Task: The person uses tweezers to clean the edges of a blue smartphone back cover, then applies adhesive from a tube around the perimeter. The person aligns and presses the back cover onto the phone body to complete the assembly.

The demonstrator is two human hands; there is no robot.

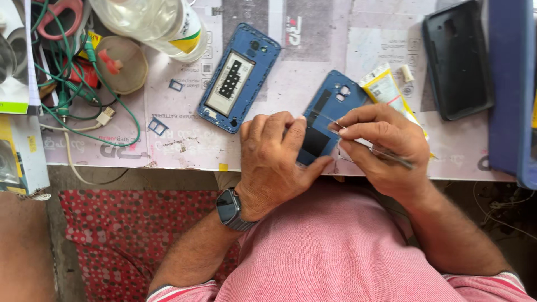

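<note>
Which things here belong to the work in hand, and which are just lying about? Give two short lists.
In the work:
left hand, steadying the blue back cover
right hand, holding thin tweezers to that cover

Lying about:
open blue phone body
yellow-and-white glue tube
black phone case
clear plastic bottle
green cables

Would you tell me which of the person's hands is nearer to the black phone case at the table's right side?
Right. The right hand, pinching a thin tool, lies just left of and below the black phone case. The left hand is farther left, on the blue back cover.
</note>
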